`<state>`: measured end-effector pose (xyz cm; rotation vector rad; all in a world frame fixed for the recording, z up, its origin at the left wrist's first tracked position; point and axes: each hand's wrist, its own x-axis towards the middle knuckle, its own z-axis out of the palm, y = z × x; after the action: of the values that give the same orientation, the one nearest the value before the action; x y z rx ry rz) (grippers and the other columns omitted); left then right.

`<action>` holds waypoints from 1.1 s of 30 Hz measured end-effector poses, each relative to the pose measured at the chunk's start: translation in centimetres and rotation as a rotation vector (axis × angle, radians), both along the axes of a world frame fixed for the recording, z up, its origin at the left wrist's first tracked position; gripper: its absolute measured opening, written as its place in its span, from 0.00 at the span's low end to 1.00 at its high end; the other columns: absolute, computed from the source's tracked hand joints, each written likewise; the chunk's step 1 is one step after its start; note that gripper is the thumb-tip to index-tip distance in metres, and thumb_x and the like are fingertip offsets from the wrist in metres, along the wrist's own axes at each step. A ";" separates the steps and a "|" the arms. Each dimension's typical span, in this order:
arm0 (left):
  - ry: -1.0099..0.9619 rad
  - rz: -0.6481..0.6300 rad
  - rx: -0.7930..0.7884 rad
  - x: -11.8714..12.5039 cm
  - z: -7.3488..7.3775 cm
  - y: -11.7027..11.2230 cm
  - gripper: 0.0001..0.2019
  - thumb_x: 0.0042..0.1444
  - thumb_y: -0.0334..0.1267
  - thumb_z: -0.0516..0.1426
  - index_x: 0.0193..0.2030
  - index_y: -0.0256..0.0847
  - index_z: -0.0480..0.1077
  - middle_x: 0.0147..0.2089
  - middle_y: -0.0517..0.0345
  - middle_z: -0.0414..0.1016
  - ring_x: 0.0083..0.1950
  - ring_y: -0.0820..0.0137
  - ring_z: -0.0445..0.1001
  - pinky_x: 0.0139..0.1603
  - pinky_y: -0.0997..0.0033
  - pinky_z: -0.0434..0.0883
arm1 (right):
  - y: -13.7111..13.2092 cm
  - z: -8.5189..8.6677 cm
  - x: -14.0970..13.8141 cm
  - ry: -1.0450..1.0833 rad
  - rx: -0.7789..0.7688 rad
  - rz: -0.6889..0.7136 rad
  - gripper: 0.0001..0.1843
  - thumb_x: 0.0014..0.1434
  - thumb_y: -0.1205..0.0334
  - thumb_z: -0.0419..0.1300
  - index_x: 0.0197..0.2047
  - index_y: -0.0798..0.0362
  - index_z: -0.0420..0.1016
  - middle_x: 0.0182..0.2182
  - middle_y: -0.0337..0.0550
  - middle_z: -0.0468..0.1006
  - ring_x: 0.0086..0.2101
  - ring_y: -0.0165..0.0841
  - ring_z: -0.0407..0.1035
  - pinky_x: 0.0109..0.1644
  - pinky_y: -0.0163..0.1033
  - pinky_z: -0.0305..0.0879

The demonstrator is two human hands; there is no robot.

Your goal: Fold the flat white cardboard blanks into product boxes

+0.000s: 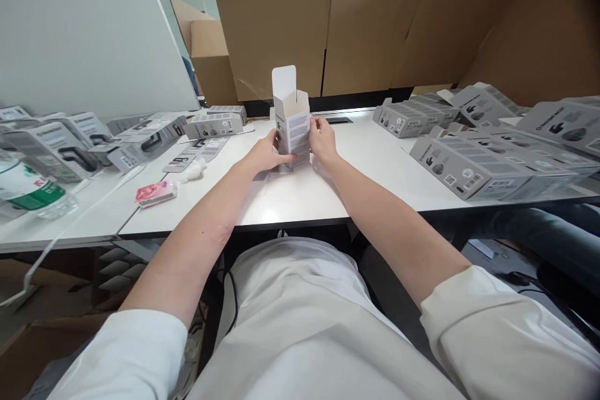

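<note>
A small grey printed carton [295, 128] stands upright on the white table between my hands, its top flaps raised and its top end open. My left hand [269, 153] grips the carton low on its left side, with the thumb lying across the front. On the right edge, my right hand [322, 136] pinches the carton with bent fingers. What the carton holds inside cannot be seen. Under my left hand, a flat grey piece shows partly at the carton's base.
Grey cartons [469, 165] lie in rows at the right, and more printed packages [145, 137] are piled at the left. Nearer me are a pink packet [156, 193], crumpled white plastic [194, 169] and a water bottle [32, 190]. Large brown cardboard [276, 19] rises behind the table [375, 181].
</note>
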<state>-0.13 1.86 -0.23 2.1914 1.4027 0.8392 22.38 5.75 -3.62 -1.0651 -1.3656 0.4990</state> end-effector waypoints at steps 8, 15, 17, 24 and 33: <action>-0.032 -0.016 0.014 -0.1 0.0 -0.2 0.40 0.52 0.57 0.81 0.65 0.41 0.76 0.59 0.43 0.85 0.57 0.47 0.85 0.60 0.48 0.78 | 0.0 0.1 0.2 -0.043 -0.008 0.038 0.42 0.77 0.12 0.57 0.62 0.41 0.83 0.51 0.50 0.85 0.49 0.46 0.82 0.52 0.52 0.85; -0.438 0.032 -0.072 -1.4 -0.9 1.3 0.37 0.55 0.61 0.80 0.63 0.42 0.81 0.63 0.38 0.89 0.59 0.49 0.86 0.60 0.52 0.79 | -0.2 0.1 -0.1 0.103 -0.065 0.091 0.47 0.71 0.06 0.58 0.53 0.45 0.82 0.45 0.50 0.82 0.33 0.37 0.73 0.32 0.42 0.74; -0.605 0.063 -0.107 -1.8 -0.8 1.8 0.32 0.59 0.64 0.76 0.59 0.43 0.83 0.57 0.42 0.90 0.49 0.57 0.84 0.51 0.58 0.78 | -0.7 0.3 -0.2 0.093 -0.069 0.141 0.47 0.70 0.06 0.59 0.54 0.44 0.82 0.45 0.49 0.82 0.30 0.34 0.69 0.28 0.41 0.70; -0.878 0.032 -0.294 -2.2 0.3 1.6 0.34 0.61 0.77 0.69 0.46 0.44 0.82 0.37 0.54 0.83 0.29 0.69 0.69 0.42 0.60 0.77 | -2.9 1.4 -1.3 -0.101 0.052 0.272 0.48 0.63 0.15 0.77 0.73 0.35 0.84 0.47 0.42 0.83 0.29 0.32 0.64 0.29 0.39 0.64; -0.896 -0.028 -0.374 -1.9 0.5 1.0 0.32 0.58 0.75 0.72 0.43 0.45 0.80 0.35 0.57 0.80 0.26 0.71 0.64 0.39 0.61 0.78 | -3.3 1.9 -1.4 -0.043 0.053 0.310 0.42 0.58 0.18 0.82 0.55 0.46 0.95 0.40 0.43 0.85 0.27 0.30 0.63 0.24 0.39 0.61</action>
<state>-2.01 2.81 0.24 1.2714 0.9520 1.2143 20.99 2.49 -1.72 -0.8278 -1.5838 0.6650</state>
